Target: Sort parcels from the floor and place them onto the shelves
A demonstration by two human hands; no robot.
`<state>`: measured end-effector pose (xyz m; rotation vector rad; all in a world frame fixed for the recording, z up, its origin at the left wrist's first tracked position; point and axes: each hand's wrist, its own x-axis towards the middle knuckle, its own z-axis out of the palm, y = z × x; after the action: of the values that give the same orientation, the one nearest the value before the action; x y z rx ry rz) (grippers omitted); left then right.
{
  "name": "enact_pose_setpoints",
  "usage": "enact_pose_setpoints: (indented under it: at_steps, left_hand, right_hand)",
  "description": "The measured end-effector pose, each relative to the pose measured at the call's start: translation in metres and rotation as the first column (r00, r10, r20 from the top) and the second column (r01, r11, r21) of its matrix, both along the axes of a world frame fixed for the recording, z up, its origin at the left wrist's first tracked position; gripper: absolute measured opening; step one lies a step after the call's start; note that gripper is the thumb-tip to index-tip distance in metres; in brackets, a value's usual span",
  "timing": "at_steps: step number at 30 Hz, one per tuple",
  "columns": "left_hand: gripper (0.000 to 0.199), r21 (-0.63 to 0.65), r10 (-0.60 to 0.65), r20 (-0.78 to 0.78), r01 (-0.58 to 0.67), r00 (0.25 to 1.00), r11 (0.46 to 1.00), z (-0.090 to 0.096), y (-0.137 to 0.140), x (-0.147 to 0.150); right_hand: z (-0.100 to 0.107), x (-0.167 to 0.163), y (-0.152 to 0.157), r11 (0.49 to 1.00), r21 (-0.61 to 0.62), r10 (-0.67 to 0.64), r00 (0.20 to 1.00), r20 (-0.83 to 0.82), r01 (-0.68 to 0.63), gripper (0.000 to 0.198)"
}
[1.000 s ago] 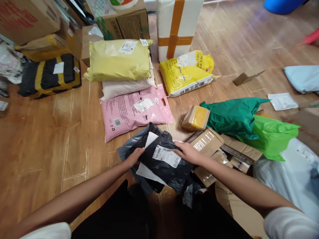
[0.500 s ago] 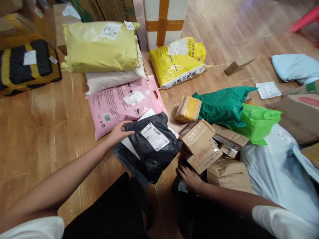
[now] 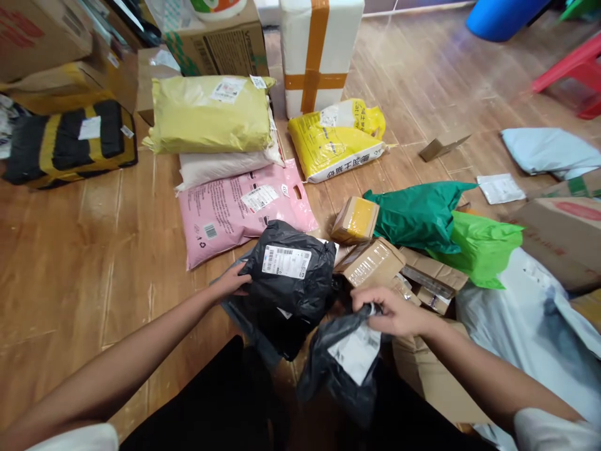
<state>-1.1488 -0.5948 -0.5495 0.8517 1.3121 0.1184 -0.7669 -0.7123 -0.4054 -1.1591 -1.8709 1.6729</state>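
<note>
My left hand [image 3: 231, 280] grips the left edge of a black plastic mailer bag [image 3: 307, 291], which has a white shipping label on top and lies over other dark bags on the floor. To its right, my right hand [image 3: 389, 310] is closed around the top of a smaller black mailer bag [image 3: 323, 363]. This second bag hangs above the floor near my legs, slightly blurred, its white label facing up. Small cardboard boxes [image 3: 373, 266] lie just beyond my right hand. Behind the left hand rests a pink bag [image 3: 225, 210] with a label.
A yellow-green parcel [image 3: 206, 116] tops a stack at the back left. Near it are a black taped parcel [image 3: 70, 147], a white foam box [image 3: 322, 56] and a yellow cat litter bag [image 3: 333, 144]. Green bags [image 3: 417, 213] and a big pale bag [image 3: 507, 326] lie right.
My right hand has lifted the smaller black mailer bag from beside the boxes. The larger black bag under my left hand has shifted and turned slightly. The view has tilted up a little.
</note>
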Motion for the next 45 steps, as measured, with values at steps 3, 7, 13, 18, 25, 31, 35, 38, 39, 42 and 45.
enact_pose_setpoints:
  at_steps: [3, 7, 13, 18, 25, 31, 35, 38, 39, 42, 45]
  left_hand:
    - [0.054, 0.093, -0.109, 0.02, 0.107, 0.994, 0.99, 0.003, 0.012, -0.005]
    - [0.051, 0.226, 0.216, 0.1, -0.234, 0.971, 0.946, 0.004, 0.027, 0.0]
    - [0.03, -0.316, 0.486, 0.301, -0.395, 0.82, 0.863, 0.006, -0.008, 0.04]
    - [0.027, -0.184, 0.504, 0.277, -0.469, 0.818, 0.863, 0.01, -0.026, 0.081]
    - [0.031, 0.021, 0.433, 0.159, -0.441, 0.887, 0.897, 0.01, 0.004, 0.052]
    - [0.043, -0.002, 0.376, 0.06, -0.377, 0.925, 0.926, -0.001, 0.021, 0.008]
    - [0.062, 0.039, 0.231, 0.079, -0.235, 0.97, 0.971, -0.006, 0.019, 0.022]
    - [0.076, 0.32, 0.077, -0.038, -0.061, 0.996, 0.945, -0.001, 0.016, 0.037]
    - [0.08, 0.416, 0.061, -0.077, -0.023, 0.995, 0.909, 0.0, 0.015, 0.041]
    - [0.103, 0.582, 0.118, -0.076, -0.052, 0.99, 0.812, 0.0, 0.01, 0.046]
    - [0.11, 0.692, 0.133, -0.059, -0.055, 0.989, 0.719, -0.003, 0.008, 0.043]
  right_hand:
    - [0.024, -0.017, 0.044, 0.95, 0.308, 0.011, 0.994, 0.107, -0.043, 0.018]
    - [-0.004, -0.061, 0.079, 0.785, 0.593, -0.15, 0.874, 0.461, -0.178, 0.058]
    - [-0.106, -0.09, 0.059, 0.876, 0.473, -0.304, 0.653, 0.694, -0.095, 0.108]
    - [-0.123, -0.082, 0.043, 0.834, 0.536, -0.245, 0.784, 0.571, -0.13, 0.062]
    - [-0.017, 0.029, -0.009, 0.88, 0.464, -0.393, 0.706, 0.59, 0.102, 0.035]
    - [-0.019, 0.165, -0.018, 0.712, 0.544, -0.623, 0.04, 0.781, 0.444, 0.066]
    - [-0.083, 0.186, 0.038, 0.453, 0.668, -0.753, -0.149, 0.641, 0.59, 0.095]
    - [-0.114, 0.189, 0.073, 0.1, 0.62, -0.884, -0.216, 0.414, 0.778, 0.105]
    - [-0.119, 0.19, 0.081, 0.004, 0.554, -0.908, -0.229, 0.351, 0.833, 0.101]
    - [-0.116, 0.188, 0.101, -0.04, 0.428, -0.957, -0.158, 0.245, 0.903, 0.077]
    - [-0.088, 0.162, 0.11, 0.056, 0.541, -0.998, 0.048, 0.029, 0.839, 0.045]
